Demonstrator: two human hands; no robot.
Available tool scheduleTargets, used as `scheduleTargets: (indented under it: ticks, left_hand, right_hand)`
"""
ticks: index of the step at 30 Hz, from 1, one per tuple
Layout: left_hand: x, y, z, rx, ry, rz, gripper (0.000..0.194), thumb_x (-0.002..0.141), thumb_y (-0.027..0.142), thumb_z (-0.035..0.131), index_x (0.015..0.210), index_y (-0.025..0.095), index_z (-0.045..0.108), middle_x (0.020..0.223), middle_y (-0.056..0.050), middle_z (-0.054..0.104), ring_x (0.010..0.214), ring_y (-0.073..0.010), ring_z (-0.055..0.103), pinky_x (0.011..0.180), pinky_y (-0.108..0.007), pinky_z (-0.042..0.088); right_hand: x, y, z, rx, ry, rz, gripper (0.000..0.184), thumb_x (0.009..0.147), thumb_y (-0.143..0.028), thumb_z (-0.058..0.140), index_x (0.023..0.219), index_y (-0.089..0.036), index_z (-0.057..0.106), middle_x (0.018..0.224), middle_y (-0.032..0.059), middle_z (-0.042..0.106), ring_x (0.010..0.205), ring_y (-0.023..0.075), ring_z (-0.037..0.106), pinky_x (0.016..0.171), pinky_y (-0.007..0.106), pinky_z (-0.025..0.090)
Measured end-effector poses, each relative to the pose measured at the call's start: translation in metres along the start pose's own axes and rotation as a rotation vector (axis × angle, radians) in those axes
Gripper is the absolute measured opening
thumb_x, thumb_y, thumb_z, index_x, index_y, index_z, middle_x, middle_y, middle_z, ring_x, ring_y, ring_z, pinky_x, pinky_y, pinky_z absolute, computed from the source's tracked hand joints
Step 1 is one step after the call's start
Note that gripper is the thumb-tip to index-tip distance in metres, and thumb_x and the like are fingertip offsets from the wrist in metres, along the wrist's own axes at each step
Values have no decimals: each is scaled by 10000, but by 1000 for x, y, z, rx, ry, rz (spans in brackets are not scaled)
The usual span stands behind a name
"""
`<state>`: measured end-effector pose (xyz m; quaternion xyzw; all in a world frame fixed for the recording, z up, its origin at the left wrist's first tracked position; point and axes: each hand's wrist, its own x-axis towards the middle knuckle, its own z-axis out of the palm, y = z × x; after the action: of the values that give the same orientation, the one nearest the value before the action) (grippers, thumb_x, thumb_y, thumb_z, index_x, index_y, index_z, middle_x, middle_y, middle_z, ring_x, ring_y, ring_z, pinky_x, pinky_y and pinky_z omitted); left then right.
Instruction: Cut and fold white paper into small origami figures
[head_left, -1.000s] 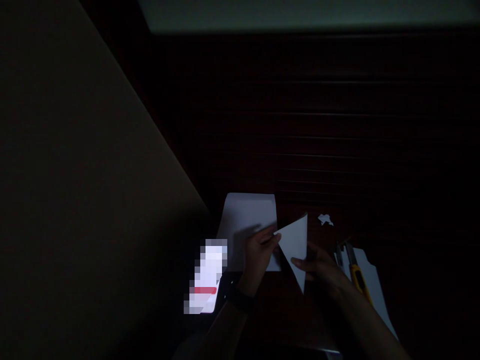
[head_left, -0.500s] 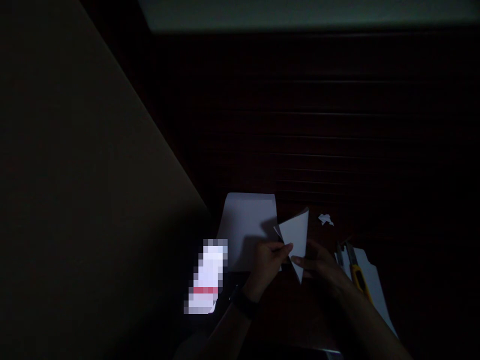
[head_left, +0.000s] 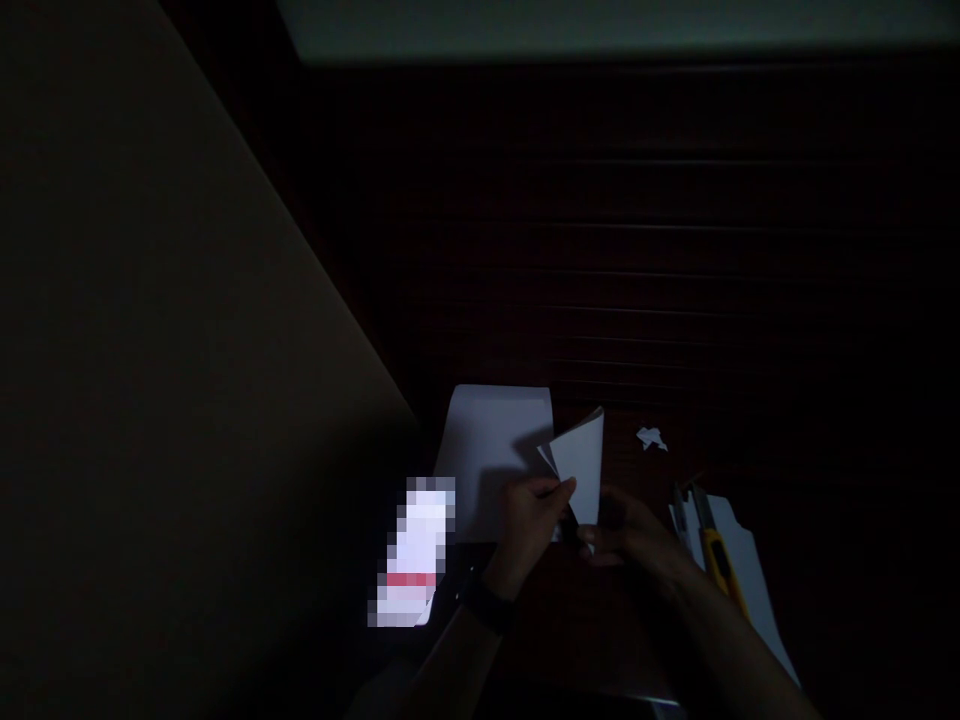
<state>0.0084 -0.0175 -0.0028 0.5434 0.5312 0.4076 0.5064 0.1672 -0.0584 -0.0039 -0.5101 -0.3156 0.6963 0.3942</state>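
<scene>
A folded sheet of white paper [head_left: 582, 462] is held up between my two hands, its layers slightly parted at the upper left. My left hand [head_left: 531, 518] pinches its left edge, the thumb lying on the front. At the paper's lower tip, the thumb and fingers of my right hand [head_left: 628, 530] are closed on it. Behind my left hand lies a flat stack of white paper [head_left: 499, 425] with the shadow of the hands across it. A dark band circles my left wrist.
A lit phone screen [head_left: 414, 555], blurred out, glows at the left. On the right, a yellow utility knife [head_left: 720, 565] rests on white paper [head_left: 757, 575], a second dark blade-like tool beside it. A small folded paper piece [head_left: 652, 439] lies farther back on the dark table [head_left: 577, 640].
The folded paper has shifted a little left, carried by both hands. My right hand has slid down to its lower tip, which it now covers.
</scene>
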Motion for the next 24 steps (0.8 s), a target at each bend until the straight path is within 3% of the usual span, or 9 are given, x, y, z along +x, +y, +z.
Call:
scheduleTargets:
  ticks: [9,17,24]
  left_hand:
    - [2,4,-3,-73,-7,-49,362,708,478,620,593,138,669,551,-31,638,518,-154,588,465,-216,410]
    - [-5,6,2,-174,-207,-150,342,689,463,643,693,127,705,645,-58,676,560,-170,604,491,-230,436]
    - [-2,3,3,-33,-65,-114,394,700,466,625,488,134,607,449,-14,561,435,-119,505,424,-211,355]
  right_hand:
    - [2,1,-3,27,9,-22,553,604,-213,771,1105,-239,539,972,53,670,802,234,659,699,419,550]
    - [2,-2,-2,18,11,-57,526,593,-238,778,1067,-223,551,834,32,680,747,238,668,664,406,551]
    - [4,1,2,63,6,-49,575,575,-193,797,1084,-229,533,797,10,653,748,224,665,731,448,546]
